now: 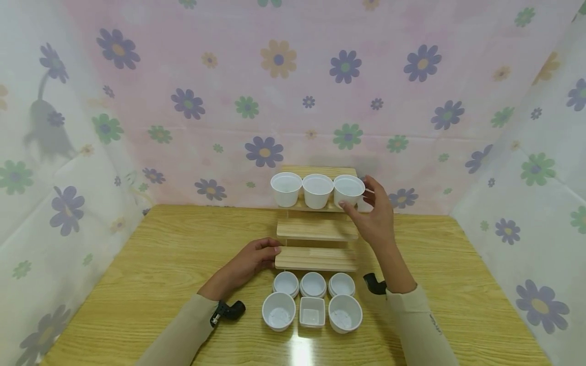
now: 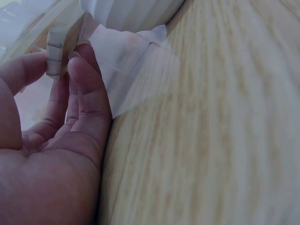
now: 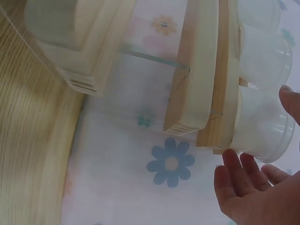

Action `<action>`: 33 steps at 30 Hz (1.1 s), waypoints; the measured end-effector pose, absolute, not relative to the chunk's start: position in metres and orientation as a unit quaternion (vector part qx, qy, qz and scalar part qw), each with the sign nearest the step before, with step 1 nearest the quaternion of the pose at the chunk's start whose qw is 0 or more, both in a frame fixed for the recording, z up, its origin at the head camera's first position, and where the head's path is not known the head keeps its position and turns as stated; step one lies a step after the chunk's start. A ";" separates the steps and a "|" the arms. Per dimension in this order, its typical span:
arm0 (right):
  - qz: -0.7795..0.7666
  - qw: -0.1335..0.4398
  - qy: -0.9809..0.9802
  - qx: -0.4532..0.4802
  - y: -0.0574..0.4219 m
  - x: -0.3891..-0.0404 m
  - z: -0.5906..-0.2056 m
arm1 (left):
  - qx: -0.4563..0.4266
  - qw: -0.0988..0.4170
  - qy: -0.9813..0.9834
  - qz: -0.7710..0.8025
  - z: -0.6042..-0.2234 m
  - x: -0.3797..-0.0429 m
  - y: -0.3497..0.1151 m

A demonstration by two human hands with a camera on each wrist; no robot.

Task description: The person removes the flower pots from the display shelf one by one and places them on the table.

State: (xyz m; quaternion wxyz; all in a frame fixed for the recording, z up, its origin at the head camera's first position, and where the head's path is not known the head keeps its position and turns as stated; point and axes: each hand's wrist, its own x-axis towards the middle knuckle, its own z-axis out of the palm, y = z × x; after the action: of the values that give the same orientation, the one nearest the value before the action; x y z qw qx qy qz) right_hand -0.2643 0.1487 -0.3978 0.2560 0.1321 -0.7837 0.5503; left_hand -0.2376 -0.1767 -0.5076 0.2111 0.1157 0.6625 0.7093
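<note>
Head view: a stepped stand of pale wooden shelves (image 1: pixel 317 230) is positioned on a yellow wood-grain table (image 1: pixel 183 254). The left hand (image 1: pixel 251 260), fingers bent and partly closed, pinches the left end of the lowest shelf (image 1: pixel 316 259) between thumb and fingers. The right hand (image 1: pixel 376 216) is partly open and curved around a white round tapered cup (image 1: pixel 349 189), thumb at the front; this cup is at the right end of an upper shelf, beside two matching white cups (image 1: pixel 318 192). Before the stand are three small white round bowls (image 1: pixel 313 285); nearer, two larger white round tubs (image 1: pixel 279 311) flank a white square dish (image 1: pixel 313 312).
</note>
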 end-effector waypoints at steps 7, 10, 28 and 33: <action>0.559 0.250 -0.778 0.140 0.136 -0.247 -0.378 | 0.116 0.211 0.665 0.707 -0.507 -0.237 -0.177; 0.557 0.253 -0.778 0.142 0.135 -0.242 -0.373 | 0.114 0.211 0.668 0.705 -0.508 -0.238 -0.177; 0.557 0.278 -0.768 0.150 0.133 -0.242 -0.376 | 0.112 0.209 0.667 0.706 -0.510 -0.239 -0.177; 0.559 0.277 -0.768 0.146 0.135 -0.243 -0.377 | 0.111 0.211 0.665 0.708 -0.511 -0.239 -0.177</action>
State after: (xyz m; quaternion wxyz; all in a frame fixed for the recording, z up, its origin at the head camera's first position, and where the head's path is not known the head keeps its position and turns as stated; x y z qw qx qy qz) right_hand -0.2428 0.1351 -0.3774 0.2773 0.1461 -0.7679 0.5586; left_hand -0.2393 -0.1767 -0.5109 0.2106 0.1105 0.6654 0.7076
